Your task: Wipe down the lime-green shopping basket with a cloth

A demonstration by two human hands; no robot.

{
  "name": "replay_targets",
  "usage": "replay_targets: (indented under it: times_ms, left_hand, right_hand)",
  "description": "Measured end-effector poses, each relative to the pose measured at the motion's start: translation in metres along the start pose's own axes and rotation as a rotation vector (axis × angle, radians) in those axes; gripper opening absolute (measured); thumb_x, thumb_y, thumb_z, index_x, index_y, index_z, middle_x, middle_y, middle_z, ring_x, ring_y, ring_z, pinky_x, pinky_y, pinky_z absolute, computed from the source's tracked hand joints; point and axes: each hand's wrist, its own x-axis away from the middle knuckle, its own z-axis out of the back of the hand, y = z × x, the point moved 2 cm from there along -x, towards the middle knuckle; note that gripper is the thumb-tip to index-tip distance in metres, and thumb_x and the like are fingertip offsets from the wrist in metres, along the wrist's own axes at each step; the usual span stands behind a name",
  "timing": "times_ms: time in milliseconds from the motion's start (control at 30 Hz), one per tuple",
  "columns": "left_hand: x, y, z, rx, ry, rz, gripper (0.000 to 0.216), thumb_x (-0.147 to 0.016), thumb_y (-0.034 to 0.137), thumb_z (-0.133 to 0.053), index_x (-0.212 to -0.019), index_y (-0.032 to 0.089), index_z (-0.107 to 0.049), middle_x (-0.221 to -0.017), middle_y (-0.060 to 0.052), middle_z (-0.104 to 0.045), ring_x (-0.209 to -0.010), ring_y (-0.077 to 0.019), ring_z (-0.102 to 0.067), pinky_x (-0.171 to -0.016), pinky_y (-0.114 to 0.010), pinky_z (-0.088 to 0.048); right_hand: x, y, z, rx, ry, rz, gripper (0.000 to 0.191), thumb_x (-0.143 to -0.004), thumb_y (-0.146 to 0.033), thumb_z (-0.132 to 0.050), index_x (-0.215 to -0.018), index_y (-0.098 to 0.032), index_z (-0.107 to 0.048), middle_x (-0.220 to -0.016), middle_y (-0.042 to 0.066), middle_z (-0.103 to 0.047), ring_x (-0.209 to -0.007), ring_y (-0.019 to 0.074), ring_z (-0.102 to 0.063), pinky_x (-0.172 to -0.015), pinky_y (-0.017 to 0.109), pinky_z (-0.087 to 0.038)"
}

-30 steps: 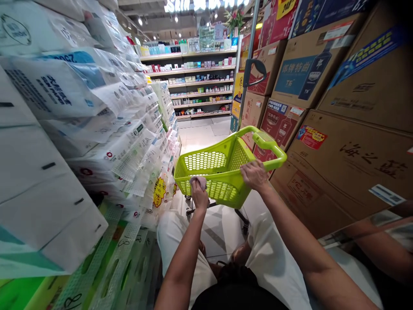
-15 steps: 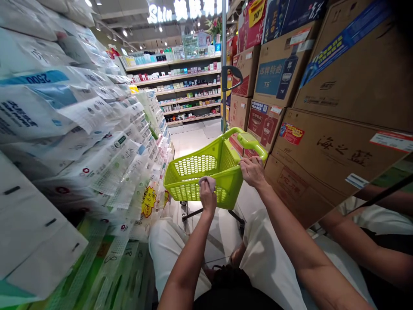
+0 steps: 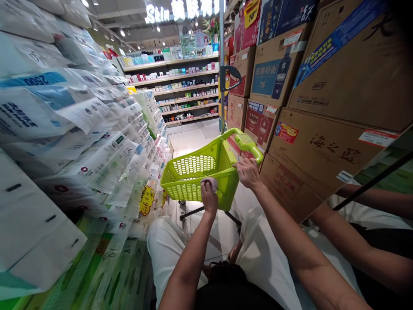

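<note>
A lime green shopping cart (image 3: 193, 189) with perforated basket walls stands on the floor in front of my knees. My left hand (image 3: 209, 198) is closed round a pale pinkish cloth (image 3: 211, 183), pressing it against the near side wall of the basket just under the rim. With fingers curled over it, my right hand (image 3: 248, 173) grips the cart's rim at the corner below the green handle (image 3: 250, 144). The basket's inside shows no goods in the part I can see.
Stacked packs of tissue paper (image 3: 97, 159) rise on the left. Cardboard cartons (image 3: 322, 142) are piled on the right beside a reflecting surface (image 3: 380, 206). A metal pole with a dark handle (image 3: 229, 78) stands behind the cart. Shelves of small products (image 3: 187, 86) line the back.
My left hand and the cloth have slid slightly right and down along the basket's side. The right hand still holds the corner. The view has shifted a little.
</note>
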Motion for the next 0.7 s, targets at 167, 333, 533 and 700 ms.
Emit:
replay_targets:
  times_ms: [167, 333, 533, 700]
  left_hand:
    - [0.023, 0.008, -0.020, 0.082, -0.203, -0.021, 0.054, -0.076, -0.002, -0.048, -0.126, 0.016, -0.058, -0.132, -0.018, -0.057, -0.125, -0.0295, -0.058, -0.106, -0.044, -0.051]
    - [0.005, 0.039, -0.021, 0.194, -0.076, -0.149, 0.042, -0.084, 0.003, -0.049, -0.123, 0.016, -0.057, -0.136, -0.017, -0.052, -0.130, -0.0280, -0.053, -0.113, -0.044, -0.046]
    - [0.021, 0.034, -0.025, 0.116, -0.107, -0.218, 0.043, -0.085, 0.004, -0.052, -0.126, 0.016, -0.055, -0.129, -0.018, -0.054, -0.127, -0.0299, -0.054, -0.108, -0.049, -0.049]
    - [0.029, 0.030, -0.026, 0.042, -0.195, -0.220, 0.046, -0.084, -0.003, -0.052, -0.124, 0.019, -0.060, -0.125, -0.015, -0.057, -0.118, -0.0272, -0.059, -0.100, -0.046, -0.054]
  right_hand:
    - [0.002, -0.006, -0.001, 0.043, 0.004, 0.039, 0.044, -0.103, -0.024, -0.032, -0.107, -0.023, -0.076, -0.105, 0.007, -0.076, -0.100, 0.0252, -0.054, -0.102, 0.042, -0.023]
    - [0.003, -0.007, 0.000, 0.075, -0.003, 0.041, 0.047, -0.104, -0.024, -0.030, -0.105, -0.022, -0.076, -0.105, 0.007, -0.075, -0.100, 0.0250, -0.054, -0.101, 0.042, -0.024]
    - [0.004, -0.010, -0.002, 0.086, 0.016, 0.017, 0.045, -0.103, -0.024, -0.031, -0.100, -0.022, -0.076, -0.102, 0.007, -0.075, -0.098, 0.0249, -0.053, -0.102, 0.042, -0.024]
    - [0.004, -0.011, -0.003, 0.070, 0.048, 0.023, 0.045, -0.103, -0.026, -0.031, -0.100, -0.022, -0.076, -0.102, 0.007, -0.075, -0.098, 0.0256, -0.053, -0.102, 0.043, -0.024]
